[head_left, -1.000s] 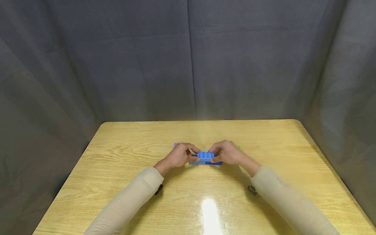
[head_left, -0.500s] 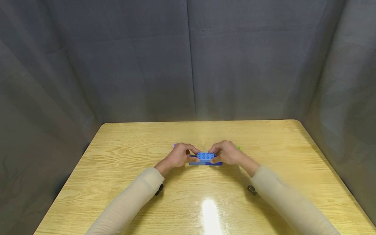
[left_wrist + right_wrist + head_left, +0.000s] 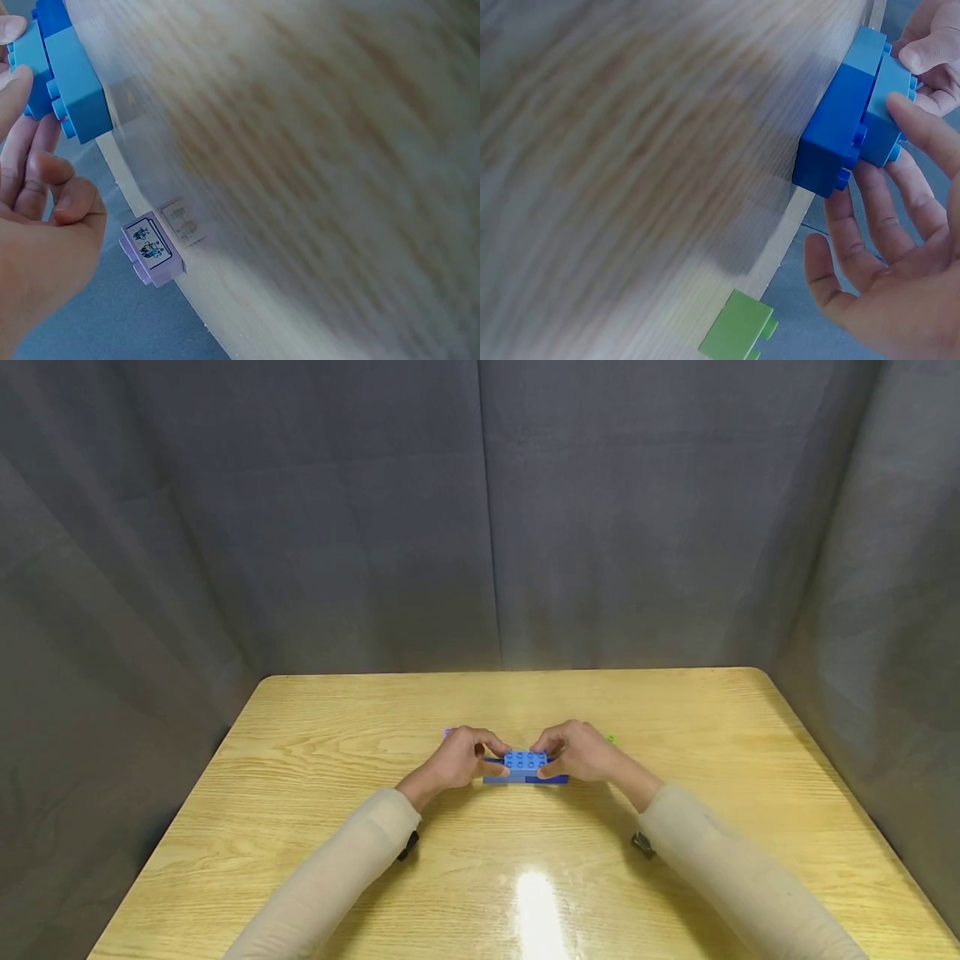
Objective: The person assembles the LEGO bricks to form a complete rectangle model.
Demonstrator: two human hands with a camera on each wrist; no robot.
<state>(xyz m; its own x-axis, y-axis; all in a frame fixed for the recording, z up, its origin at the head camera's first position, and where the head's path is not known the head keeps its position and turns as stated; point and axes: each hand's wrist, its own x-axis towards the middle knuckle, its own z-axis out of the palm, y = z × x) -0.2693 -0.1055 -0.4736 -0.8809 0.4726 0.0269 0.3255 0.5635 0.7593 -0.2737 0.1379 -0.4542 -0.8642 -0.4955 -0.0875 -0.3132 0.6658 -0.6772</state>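
Table (image 3: pixel 322 727): well in from the far edge, midway between side edges, the left hand (image 3: pixel 457 757) and right hand (image 3: pixel 588 752) pinch opposite ends of an eight-stud blue brick (image 3: pixel 525 761), above an abutting light-blue brick (image 3: pixel 81 86) and dark-blue brick (image 3: pixel 832 124). Toward the far edge: purple brick (image 3: pixel 154 251), left; green brick (image 3: pixel 736 328), right.

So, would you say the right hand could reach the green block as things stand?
Probably yes: the green block sits near the right hand with nothing visible between them, though that hand pinches the top blue block and would likely have to let go first.
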